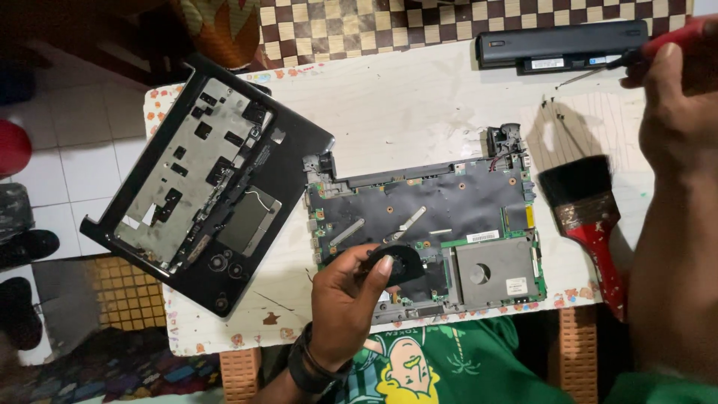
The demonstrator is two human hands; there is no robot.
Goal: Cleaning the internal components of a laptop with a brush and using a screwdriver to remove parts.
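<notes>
Your left hand was curled over the near edge of the laptop motherboard, its fingers pinched on the round black cooling fan. The fan sat on the board's near side, just left of the grey metal plate. The board lay flat on the white table, roughly at its middle.

Your right hand was raised at the table's far right corner, closed around a red-handled screwdriver. Its thin shaft pointed left, towards the long black battery pack at the far edge. The tip appeared to hang clear of the table, though the view there was blurred.

A red-handled paintbrush with black bristles lay just right of the board. The black laptop case shell rested tilted over the table's left edge.
</notes>
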